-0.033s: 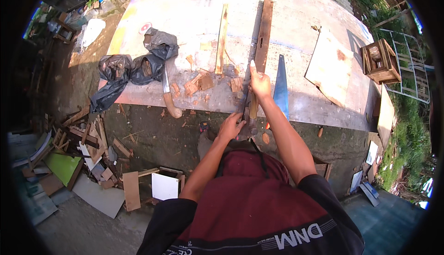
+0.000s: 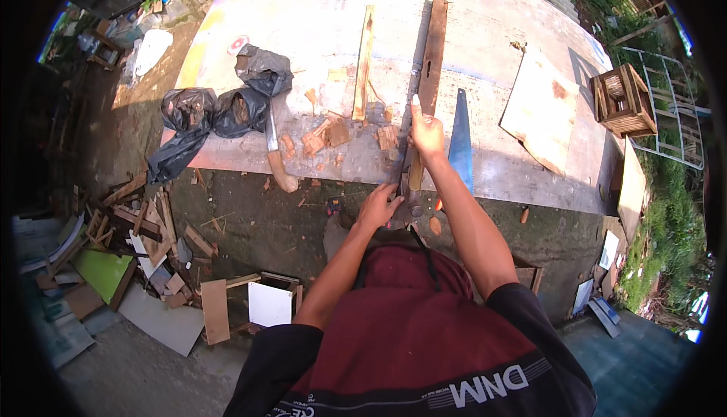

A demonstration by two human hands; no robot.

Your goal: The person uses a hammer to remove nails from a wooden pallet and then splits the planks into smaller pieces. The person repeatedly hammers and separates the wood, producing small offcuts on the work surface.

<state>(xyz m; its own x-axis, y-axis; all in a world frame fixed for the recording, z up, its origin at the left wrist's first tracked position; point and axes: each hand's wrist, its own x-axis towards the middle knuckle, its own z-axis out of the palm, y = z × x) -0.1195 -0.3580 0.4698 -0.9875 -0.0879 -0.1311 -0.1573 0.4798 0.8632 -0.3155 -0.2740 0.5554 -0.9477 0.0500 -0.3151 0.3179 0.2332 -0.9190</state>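
Note:
My right hand (image 2: 428, 134) is closed over the near part of a long, dark brown wooden plank (image 2: 434, 54), its thumb stretched along the plank's left side. Below that hand, a paler stretch of wood shows at the table's edge. My left hand (image 2: 379, 205) is curled beside the plank's near end; what its fingers hold is dark and cannot be made out. Just right of my right hand lies a handsaw (image 2: 460, 141) with a blue blade, its orange handle partly behind my forearm. To the left are a thin pale wooden strip (image 2: 363, 65) and split wood chunks (image 2: 333, 133).
A big knife with a curved wooden handle (image 2: 281, 171) rests at the edge of the table (image 2: 303, 8). Black plastic bags (image 2: 263, 71) stand left of it, a pale board (image 2: 541, 110) and wooden crate (image 2: 625, 99) at right. Scrap wood (image 2: 151, 228) is piled on the left floor.

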